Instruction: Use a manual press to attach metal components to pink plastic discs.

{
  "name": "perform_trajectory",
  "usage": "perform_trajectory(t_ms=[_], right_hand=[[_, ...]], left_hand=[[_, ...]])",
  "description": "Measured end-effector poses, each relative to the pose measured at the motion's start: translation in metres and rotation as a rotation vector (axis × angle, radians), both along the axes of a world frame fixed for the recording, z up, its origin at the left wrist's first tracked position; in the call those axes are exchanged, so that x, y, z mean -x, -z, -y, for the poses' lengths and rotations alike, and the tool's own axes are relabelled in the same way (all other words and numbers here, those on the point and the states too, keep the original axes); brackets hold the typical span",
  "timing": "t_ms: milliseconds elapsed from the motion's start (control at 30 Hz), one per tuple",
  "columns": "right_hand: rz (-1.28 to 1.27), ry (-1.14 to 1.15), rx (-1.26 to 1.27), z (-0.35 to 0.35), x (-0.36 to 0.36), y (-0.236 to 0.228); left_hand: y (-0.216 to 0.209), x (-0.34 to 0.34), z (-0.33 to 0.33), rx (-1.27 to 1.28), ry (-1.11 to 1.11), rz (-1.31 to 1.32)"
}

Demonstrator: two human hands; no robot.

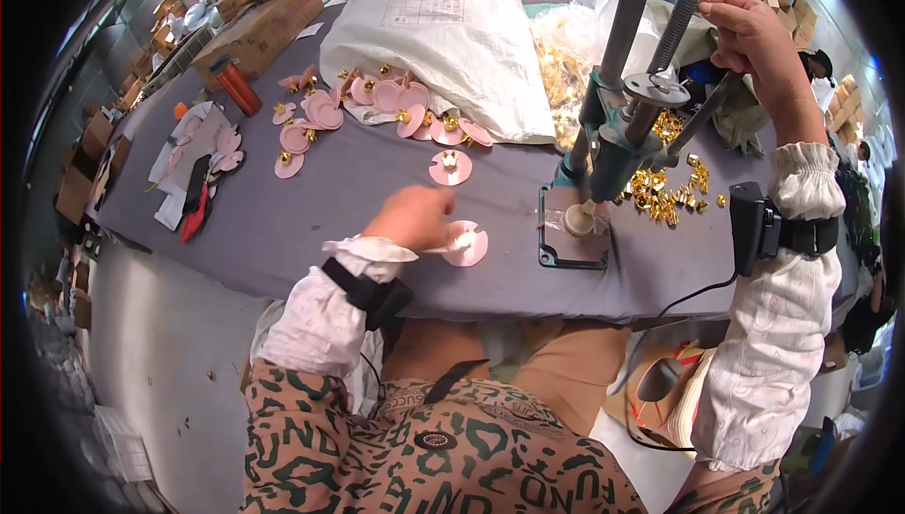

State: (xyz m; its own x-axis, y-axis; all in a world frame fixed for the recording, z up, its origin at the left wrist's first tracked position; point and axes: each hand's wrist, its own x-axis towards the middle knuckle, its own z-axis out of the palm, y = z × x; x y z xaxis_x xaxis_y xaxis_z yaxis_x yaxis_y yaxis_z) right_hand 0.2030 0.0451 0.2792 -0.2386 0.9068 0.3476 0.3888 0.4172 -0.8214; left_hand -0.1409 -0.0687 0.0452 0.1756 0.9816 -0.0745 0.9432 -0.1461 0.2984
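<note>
My left hand (412,220) is closed low over the table, its thumb side at the edge of a pale pink notched disc (468,244). A light patch shows at the middle of that disc. My right hand (754,38) is raised at the right with curled fingers, beside the spring at the top of a green hand press (617,151). The press lever (705,118) runs up into this hand, which partly hides its end. Under the press head sits a round pale die (579,220). Another pink disc (451,168) with a small gold piece lies beyond my left hand.
Pink discs with gold fittings (386,94) lie in a heap before a white sack (443,42). Loose gold pieces (660,193) are scattered right of the press. An orange-red bottle (236,86), a cardboard box (259,28) and red-handled scissors (195,210) occupy the left side.
</note>
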Motion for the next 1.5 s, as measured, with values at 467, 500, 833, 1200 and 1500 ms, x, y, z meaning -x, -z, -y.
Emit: perform_trajectory(t_ms=[467, 500, 833, 1200, 1500], right_hand=[[0.007, -0.042, 0.039, -0.001, -0.006, 0.003], [0.011, -0.045, 0.03, 0.001, -0.005, 0.003], [0.026, -0.004, -0.009, 0.014, -0.002, 0.002], [-0.051, -0.135, 0.142, -0.032, -0.003, -0.004], [0.13, -0.014, 0.11, -0.06, 0.007, -0.005]], left_hand=[[-0.007, 0.141, 0.164, 0.589, -0.138, -0.163], [-0.012, 0.149, 0.176, 0.673, -0.122, -0.227], [0.068, 0.034, -0.056, -0.417, -0.191, 0.438], [0.049, -0.095, -0.05, 0.036, 0.093, 0.95], [0.036, -0.147, -0.071, 0.008, 0.246, 0.733]])
